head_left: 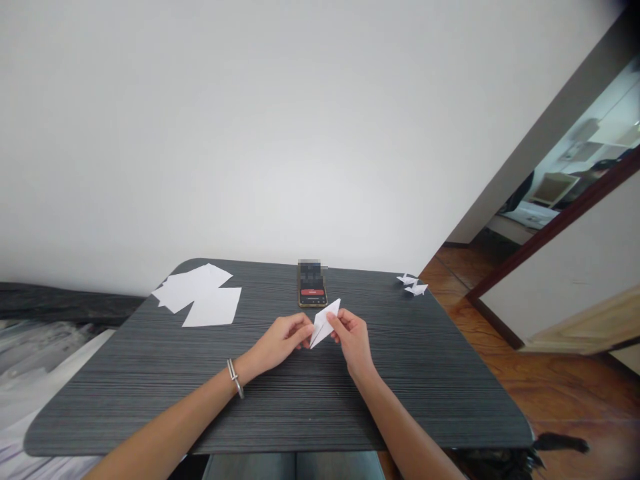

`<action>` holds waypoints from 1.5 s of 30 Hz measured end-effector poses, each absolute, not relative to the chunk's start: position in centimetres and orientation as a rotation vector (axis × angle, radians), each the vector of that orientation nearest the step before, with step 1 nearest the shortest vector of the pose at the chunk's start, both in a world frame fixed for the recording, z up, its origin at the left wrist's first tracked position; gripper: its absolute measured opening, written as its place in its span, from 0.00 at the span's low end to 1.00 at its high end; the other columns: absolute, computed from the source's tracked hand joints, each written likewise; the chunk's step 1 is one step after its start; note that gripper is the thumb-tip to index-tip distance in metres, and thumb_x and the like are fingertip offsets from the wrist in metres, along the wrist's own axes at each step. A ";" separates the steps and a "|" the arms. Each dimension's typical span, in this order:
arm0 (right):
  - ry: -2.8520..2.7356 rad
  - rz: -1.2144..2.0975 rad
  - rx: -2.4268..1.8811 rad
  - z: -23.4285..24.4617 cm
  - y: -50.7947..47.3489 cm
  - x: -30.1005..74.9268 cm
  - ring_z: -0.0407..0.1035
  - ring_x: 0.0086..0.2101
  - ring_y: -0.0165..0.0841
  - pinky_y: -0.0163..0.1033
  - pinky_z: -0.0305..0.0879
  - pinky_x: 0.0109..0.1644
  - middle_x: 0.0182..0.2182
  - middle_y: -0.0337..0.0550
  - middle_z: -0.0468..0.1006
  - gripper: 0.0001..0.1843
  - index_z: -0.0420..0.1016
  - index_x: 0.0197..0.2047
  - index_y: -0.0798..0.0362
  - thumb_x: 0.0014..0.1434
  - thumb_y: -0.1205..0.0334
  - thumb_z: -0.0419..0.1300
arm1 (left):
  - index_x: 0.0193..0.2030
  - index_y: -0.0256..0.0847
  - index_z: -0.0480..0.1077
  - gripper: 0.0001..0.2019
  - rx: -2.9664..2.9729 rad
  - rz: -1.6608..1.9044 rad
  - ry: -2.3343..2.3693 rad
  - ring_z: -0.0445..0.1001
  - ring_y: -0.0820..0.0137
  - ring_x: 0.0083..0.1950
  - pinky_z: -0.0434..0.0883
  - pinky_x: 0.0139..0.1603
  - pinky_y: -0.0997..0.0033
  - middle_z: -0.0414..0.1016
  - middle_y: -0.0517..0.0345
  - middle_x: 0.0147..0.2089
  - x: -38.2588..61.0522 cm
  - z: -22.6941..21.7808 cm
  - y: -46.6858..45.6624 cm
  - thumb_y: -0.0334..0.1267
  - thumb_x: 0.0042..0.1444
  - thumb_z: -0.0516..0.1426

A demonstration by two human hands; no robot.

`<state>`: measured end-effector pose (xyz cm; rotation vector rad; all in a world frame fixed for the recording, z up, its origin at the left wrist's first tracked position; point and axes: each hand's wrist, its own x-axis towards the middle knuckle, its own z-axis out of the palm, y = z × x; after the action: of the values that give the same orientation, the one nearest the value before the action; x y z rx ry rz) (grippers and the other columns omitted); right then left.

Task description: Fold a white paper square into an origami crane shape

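While the phone [313, 299] lies just beyond, I see the paper [323, 328] held over the table [425, 373].
The left hand [285, 337] pinches its left edge, the right hand [353, 333] grips its right side, thumb on the face; sheets [213, 305] lie left, two folded figures [415, 290] far right.

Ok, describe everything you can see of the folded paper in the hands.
The folded white paper is a small, thin, kite-like shape with straight edges and a dark line running toward its lower tip. It slants from upper right to lower left over the dark table, on the near side of the smartphone. The left hand pinches its left edge; the right hand has its thumb across its face.
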<state>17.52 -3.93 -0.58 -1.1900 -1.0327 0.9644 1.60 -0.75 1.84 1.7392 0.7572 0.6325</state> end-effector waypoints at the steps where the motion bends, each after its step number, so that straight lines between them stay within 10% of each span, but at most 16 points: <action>1: -1.051 0.990 -1.194 -0.5 -4.0 17.4 0.54 0.16 0.23 0.29 0.48 0.18 0.14 0.33 0.64 0.13 0.68 0.23 0.56 0.49 0.55 0.60 | 0.33 0.35 0.65 0.13 1.689 0.691 0.758 0.69 0.74 0.29 0.66 0.29 0.76 0.70 0.58 0.28 1.6 1.9 -0.6 0.45 0.55 0.51; 45: -1.303 1.207 -1.133 -0.7 -4.2 16.1 0.53 0.16 0.23 0.29 0.48 0.18 0.15 0.34 0.65 0.16 0.70 0.23 0.57 0.50 0.51 0.58 | 0.27 0.35 0.62 0.13 1.459 0.790 0.771 0.62 0.79 0.19 0.59 0.18 0.81 0.64 0.64 0.19 1.9 1.0 0.2 0.44 0.48 0.57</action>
<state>16.09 -4.23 -0.66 -1.1327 -1.3033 1.2071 1.85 0.19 1.05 1.4587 0.7709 0.7897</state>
